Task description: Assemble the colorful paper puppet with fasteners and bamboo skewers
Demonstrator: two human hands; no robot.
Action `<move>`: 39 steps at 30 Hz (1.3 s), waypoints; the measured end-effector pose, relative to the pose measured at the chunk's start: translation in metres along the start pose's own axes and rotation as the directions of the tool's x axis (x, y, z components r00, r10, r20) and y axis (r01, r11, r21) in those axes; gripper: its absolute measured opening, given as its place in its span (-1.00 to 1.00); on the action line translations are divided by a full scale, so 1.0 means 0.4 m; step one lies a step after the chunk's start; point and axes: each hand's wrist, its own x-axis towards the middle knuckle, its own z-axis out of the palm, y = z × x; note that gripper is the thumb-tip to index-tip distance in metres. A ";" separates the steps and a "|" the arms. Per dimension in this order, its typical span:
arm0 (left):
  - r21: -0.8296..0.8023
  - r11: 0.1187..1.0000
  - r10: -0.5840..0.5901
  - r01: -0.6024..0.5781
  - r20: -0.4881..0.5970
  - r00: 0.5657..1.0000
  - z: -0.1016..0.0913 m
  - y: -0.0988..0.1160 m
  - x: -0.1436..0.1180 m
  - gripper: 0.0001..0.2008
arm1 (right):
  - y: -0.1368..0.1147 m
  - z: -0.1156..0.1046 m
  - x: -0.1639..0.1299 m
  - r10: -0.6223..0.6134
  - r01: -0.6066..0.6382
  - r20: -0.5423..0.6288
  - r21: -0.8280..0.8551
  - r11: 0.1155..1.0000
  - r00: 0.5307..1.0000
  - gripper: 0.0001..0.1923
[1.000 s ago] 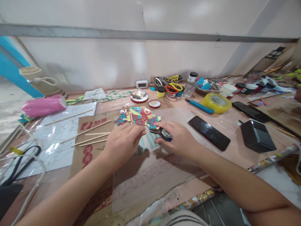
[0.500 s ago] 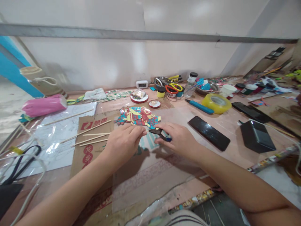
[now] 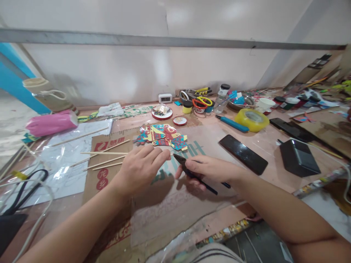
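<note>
On the table (image 3: 263, 153) in front of me, my right hand (image 3: 208, 171) is closed around a pair of small dark pliers (image 3: 192, 171), with the pointed tip sticking out toward my left hand (image 3: 139, 168). My left hand holds nothing; its fingers (image 3: 160, 155) are stretched out flat and loose, resting over a sheet of brown cardboard (image 3: 109, 171) with red marks on it. Just past both hands lies a bright paper cutout (image 3: 163, 136) in red, blue and yellow, flat on the cardboard, close to my fingertips but not touching them. A few thin wooden sticks (image 3: 102, 159) lie on the cardboard to the left of my left hand. Farther left I see clear plastic sheets (image 3: 68, 160) and a pink roll (image 3: 51, 122). To the right of my right hand a black phone (image 3: 242, 153) lies flat, and beyond it sits a black box (image 3: 298, 160). Farther back there is a roll of yellow tape (image 3: 252, 119), a blue knife (image 3: 232, 123), a round red dish (image 3: 162, 112) and a smaller one (image 3: 180, 121) beside it. A small white clock (image 3: 165, 98) stands by the wall. Near it are scissors with yellow and orange handles (image 3: 201, 101) and a clear bottle with a black cap (image 3: 221, 98). I cannot tell what is in the dishes.
</note>
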 end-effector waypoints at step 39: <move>-0.176 0.959 -0.227 0.221 -0.013 0.974 0.020 0.024 0.016 -0.81 | 0.040 -0.004 0.023 -0.649 -0.082 -0.325 -0.923 0.376 0.688 -0.37</move>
